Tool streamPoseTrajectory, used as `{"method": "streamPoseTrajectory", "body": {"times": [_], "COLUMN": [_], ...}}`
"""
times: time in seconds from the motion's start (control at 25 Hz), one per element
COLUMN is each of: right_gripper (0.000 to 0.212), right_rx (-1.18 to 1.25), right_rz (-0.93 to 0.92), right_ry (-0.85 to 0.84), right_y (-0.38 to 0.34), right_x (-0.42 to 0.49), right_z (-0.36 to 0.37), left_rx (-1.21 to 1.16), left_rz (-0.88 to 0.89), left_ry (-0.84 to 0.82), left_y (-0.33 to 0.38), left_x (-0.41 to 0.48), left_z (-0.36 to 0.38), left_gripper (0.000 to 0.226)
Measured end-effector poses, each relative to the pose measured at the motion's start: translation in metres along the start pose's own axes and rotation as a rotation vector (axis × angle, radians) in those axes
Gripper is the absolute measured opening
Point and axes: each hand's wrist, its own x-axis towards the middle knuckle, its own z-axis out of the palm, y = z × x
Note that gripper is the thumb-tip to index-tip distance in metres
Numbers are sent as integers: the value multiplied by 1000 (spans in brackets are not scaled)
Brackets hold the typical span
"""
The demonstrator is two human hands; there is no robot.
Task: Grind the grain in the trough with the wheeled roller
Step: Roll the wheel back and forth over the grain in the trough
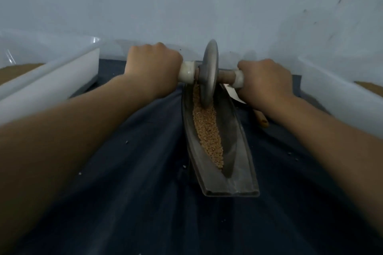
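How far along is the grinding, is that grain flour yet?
Done: the grain lies in the trough. In hand: the left hand and right hand each grip a handle of the roller, its wheel standing in the far end. Left: the grain looks coarse, mostly whole, so most grinding likely remains.

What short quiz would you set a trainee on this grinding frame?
1. True or false: the wheeled roller stands near the far end of the trough.
2. The left hand and right hand each grip: A) a handle of the wheeled roller, B) the trough's rim, C) nothing.
3. Fill in: the trough, with grain in its groove, rests on a dark blue ___.

Key
1. True.
2. A.
3. cloth.
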Motion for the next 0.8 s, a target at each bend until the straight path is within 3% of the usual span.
{"method": "streamPoseTrajectory", "body": {"times": [0.16,0.4,0.56,0.72,0.8], "right_gripper": [20,25,15,26,26], "right_rx": [-65,-53,-27,-70,-72], "right_rz": [-62,-165,-93,-8,2], "right_ry": [31,-22,-1,-24,14], "right_y": [-5,-5,-7,-5,-1], "right_x": [-46,-95,-78,-31,-6], "right_z": [-34,-91,-69,-22,-4], "left_rx": [12,26,91,55,23], "left_rz": [44,137,104,48,0], "left_ry": [93,78,84,77,33], "left_y": [4,-2,2,2,0], "left_x": [-55,-111,-92,-39,-11], "left_z": [-20,-67,-51,-8,6], "left_gripper": [13,41,36,5,7]}}
